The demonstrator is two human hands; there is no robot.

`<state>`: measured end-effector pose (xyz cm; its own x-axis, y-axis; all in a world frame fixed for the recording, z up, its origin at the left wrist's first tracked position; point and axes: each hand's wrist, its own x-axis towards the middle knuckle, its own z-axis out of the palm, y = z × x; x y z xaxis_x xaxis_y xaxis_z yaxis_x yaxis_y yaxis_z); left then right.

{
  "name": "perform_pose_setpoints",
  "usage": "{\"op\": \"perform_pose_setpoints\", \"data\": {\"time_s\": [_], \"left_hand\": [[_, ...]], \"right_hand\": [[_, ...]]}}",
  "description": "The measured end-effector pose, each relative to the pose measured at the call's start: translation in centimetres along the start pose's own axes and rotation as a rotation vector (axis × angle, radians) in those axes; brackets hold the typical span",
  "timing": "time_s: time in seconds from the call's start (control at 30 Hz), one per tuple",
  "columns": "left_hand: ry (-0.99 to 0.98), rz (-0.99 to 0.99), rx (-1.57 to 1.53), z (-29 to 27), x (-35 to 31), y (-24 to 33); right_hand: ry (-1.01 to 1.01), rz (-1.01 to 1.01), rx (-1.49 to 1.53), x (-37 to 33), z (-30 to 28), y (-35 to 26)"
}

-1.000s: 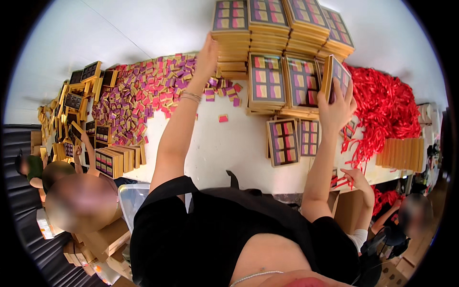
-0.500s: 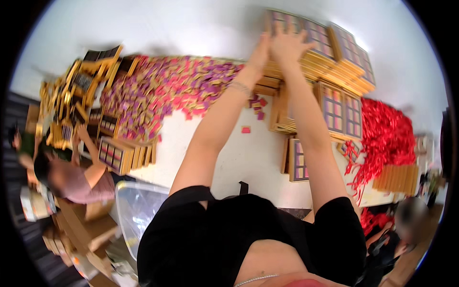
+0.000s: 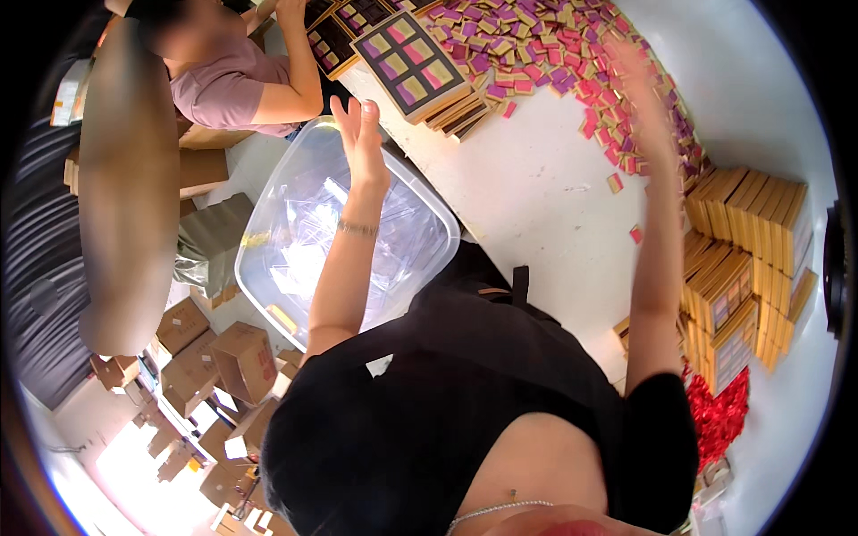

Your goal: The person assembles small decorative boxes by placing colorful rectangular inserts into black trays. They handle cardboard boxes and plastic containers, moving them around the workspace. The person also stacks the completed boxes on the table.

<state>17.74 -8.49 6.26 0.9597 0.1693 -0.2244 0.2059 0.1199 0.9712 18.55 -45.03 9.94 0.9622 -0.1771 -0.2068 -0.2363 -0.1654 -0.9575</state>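
My left hand [image 3: 362,143] is raised with its fingers apart and nothing in them. It is over the far rim of a clear plastic tub [image 3: 429,198], which holds loose clear plastic pieces [image 3: 340,237]. Just beyond that hand stands a stack of gold-edged boxes [image 3: 409,67]; the top one has a dark divider with pink, purple and yellowish pieces in its compartments. My right hand [image 3: 633,80] is over a heap of small pink, purple and tan pieces [image 3: 527,45]. Motion smears its fingers, so I cannot make out a grip.
Stacked gold-edged boxes [image 3: 746,223] stand at the right, with shiny red ribbon-like material [image 3: 719,411] below them. A co-worker in a mauve shirt [image 3: 214,85] is at the upper left, beside dark trays. Cardboard cartons [image 3: 241,362] crowd the lower left floor. The white table [image 3: 536,179] runs between.
My view has turned left. Both hands have come off the box stack at the right and moved apart, the left to above the tub, the right to above the heap.
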Motion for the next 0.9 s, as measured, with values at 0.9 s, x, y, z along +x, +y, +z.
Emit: {"op": "perform_pose_setpoints", "data": {"time_s": [0.9], "left_hand": [[-0.392,-0.369,-0.534,2.8,1.6,-6.7]], "right_hand": [[-0.396,0.181,0.57,1.6,20.9,4.4]]}}
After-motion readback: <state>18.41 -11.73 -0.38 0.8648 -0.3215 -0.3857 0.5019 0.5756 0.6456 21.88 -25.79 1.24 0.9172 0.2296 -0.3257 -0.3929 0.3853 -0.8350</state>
